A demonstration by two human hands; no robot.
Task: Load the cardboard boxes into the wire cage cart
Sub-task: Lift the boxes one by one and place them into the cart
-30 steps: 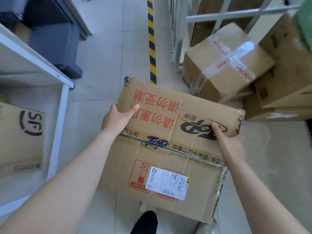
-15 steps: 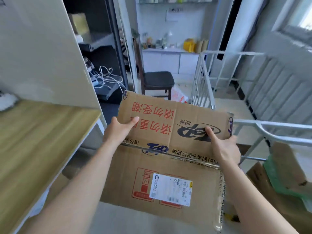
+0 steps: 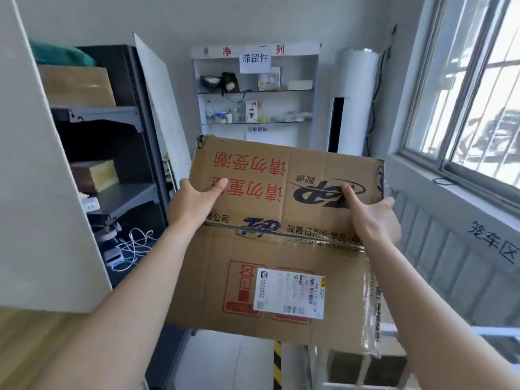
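On the far left stands a big flat white board [image 3: 42,164], with a light wooden bench [image 3: 28,350] under it. Next to it is a tall dark metal shelf rack [image 3: 118,116]. It has a plain brown box [image 3: 76,85] high up and a tangle of white wires [image 3: 135,246] low down.

The left hand [image 3: 191,204] grips the left edge of a wide brown cardboard box with red and dark blue print [image 3: 281,249]. The thumb lies on the top face, and the fingers go round the edge, out of sight. This box is up in the air in front of the person, a bit tilted, held between both hands. A white paper label [image 3: 289,294] is stuck on its near half.

Behind the box, by the back wall, is a white cabinet with glass shelves [image 3: 253,91] and small things on them.

The right hand [image 3: 371,218] grips the right edge of the box the same way, thumb on top and fingers wrapped round the side. On the far right is a big window with bars [image 3: 478,94].
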